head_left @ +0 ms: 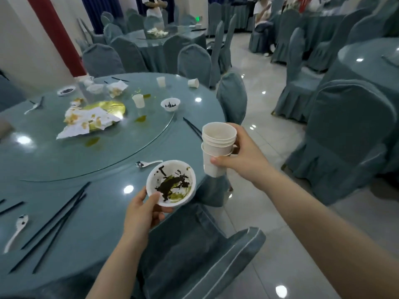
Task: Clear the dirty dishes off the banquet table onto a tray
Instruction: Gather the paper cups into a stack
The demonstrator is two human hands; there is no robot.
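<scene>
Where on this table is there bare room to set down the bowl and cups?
Free: the cloth between the glass turntable edge and the long chopsticks, and the rim strip between the near spoon and the chopsticks by the cups. Crowded: the turntable's far left, with soiled napkins and gold plate. Both hands are full: left bowl, right stacked cups.

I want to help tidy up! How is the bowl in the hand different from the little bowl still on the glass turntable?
The held bowl is gripped by the left hand above the table edge; the small bowl rests on the turntable. The held bowl tilts toward the camera; the small bowl sits level. The held bowl shows dark and greenish scraps; the small bowl shows only dark bits. Both are white and dirty.
</scene>
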